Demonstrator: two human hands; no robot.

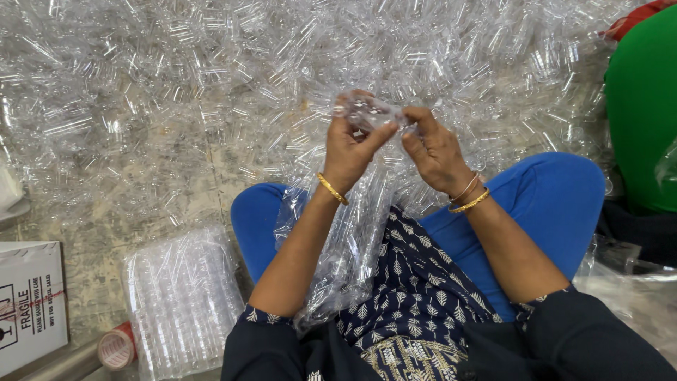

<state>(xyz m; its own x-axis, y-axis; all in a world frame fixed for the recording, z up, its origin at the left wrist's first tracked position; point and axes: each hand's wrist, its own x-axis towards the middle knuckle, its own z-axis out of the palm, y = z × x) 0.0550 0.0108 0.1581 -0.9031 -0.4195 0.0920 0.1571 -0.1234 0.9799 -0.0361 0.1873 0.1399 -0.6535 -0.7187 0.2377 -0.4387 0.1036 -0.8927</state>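
— How is the clear plastic bag (349,247) held?
— Its mouth is pinched by both hands, left hand (350,144) and right hand (434,148), fingers closed; its length hangs lapward, above the floor (141,176)

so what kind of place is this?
Likely a small packing workshop, worked from the floor: loose clear plastic cups heaped across it, a filled bag of cups, a cardboard box and a tape roll.
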